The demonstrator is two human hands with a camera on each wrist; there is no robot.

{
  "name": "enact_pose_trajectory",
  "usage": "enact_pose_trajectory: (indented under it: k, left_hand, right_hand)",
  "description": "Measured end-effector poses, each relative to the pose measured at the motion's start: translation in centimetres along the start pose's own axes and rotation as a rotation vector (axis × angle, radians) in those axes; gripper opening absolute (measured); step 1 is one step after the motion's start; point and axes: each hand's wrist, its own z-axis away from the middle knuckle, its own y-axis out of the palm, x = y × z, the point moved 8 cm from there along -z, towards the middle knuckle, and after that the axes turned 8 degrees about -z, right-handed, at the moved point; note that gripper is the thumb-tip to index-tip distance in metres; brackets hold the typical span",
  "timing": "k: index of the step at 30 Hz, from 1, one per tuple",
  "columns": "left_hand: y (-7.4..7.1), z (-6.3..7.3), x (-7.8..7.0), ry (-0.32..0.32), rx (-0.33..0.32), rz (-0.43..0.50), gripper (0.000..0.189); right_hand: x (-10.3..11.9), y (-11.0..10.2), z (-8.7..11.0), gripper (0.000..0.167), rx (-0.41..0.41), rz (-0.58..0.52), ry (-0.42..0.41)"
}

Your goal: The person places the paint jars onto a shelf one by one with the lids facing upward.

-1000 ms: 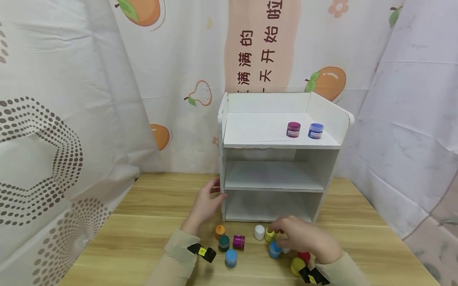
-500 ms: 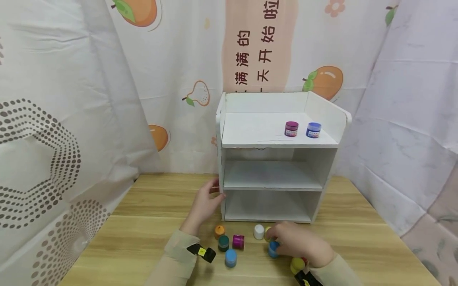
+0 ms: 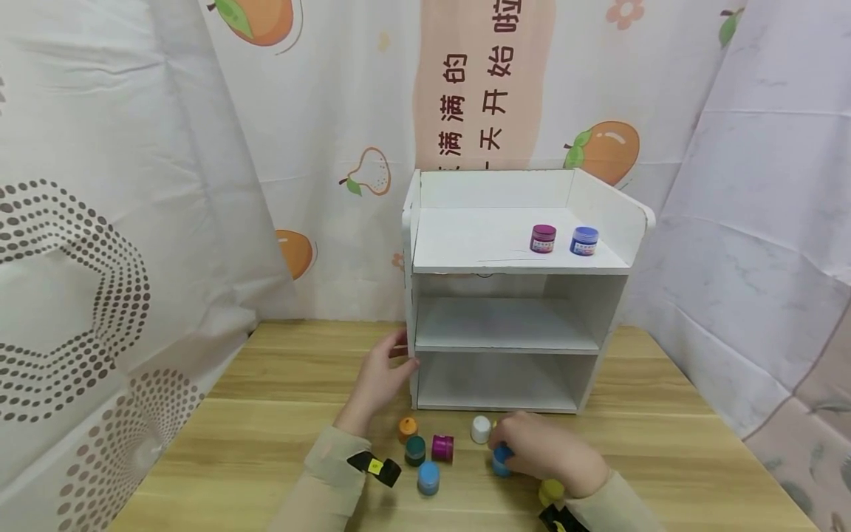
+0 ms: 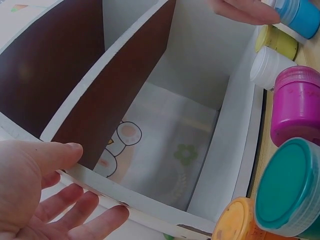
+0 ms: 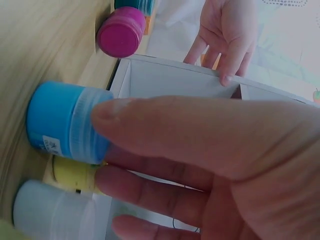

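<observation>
In the head view my right hand [image 3: 545,451] pinches a blue paint jar [image 3: 501,461] low over the table. Up close, the thumb lies on the jar's clear lid rim [image 5: 87,122], with fingers on its far side. My left hand [image 3: 382,377] rests against the left side panel of a white shelf unit [image 3: 515,345]; its thumb touches the front edge and its relaxed fingers lie along the outer side. Near that hand are an orange jar [image 3: 408,429], a dark green jar [image 3: 415,451], a magenta jar [image 3: 442,448] and another blue jar [image 3: 428,479].
A white jar [image 3: 481,429] stands before the shelf unit, with a yellow jar [image 5: 75,172] partly hidden beside it. Another yellow jar [image 3: 551,492] is by my right wrist. The top shelf bears a dark pink jar [image 3: 543,239] and a dark blue jar [image 3: 584,241]. Printed curtain [image 3: 332,244] hangs behind.
My right hand has come down from above the jars and taken hold of the blue jar, which has shifted slightly left. My left hand stays at the side panel.
</observation>
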Motion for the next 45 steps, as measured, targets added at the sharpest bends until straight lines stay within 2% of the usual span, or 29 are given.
enact_pose_trajectory:
  k: [5, 12, 19, 32, 40, 45]
  left_hand:
    - [-0.1, 0.0, -0.1, -0.006, 0.002, 0.008, 0.054]
    - [-0.1, -0.1, -0.2, -0.003, 0.002, 0.01, 0.054]
    - [0.2, 0.1, -0.1, -0.006, 0.008, 0.011, 0.055]
    - [0.1, 0.2, -0.2, -0.017, 0.005, 0.001, 0.052]
    - [0.1, 0.2, -0.2, -0.012, 0.0, -0.004, 0.052]
    - [0.2, 0.1, 0.0, -0.023, 0.004, -0.004, 0.053]
  right_hand:
    - [0.8, 0.2, -0.7, 0.037, 0.022, -0.01, 0.003]
    - [1.4, 1.0, -1.6, 0.017, 0.031, 0.044, -0.021]
    - [1.6, 1.1, -1.5, 0.02, 0.043, 0.037, -0.01]
    - [1.9, 1.5, -1.5, 0.031, 0.069, 0.003, -0.037]
    - [1.6, 1.4, -1.5, 0.018, 0.045, 0.0, -0.026]
    - [1.3, 1.3, -1.6, 0.012, 0.022, 0.008, 0.013]
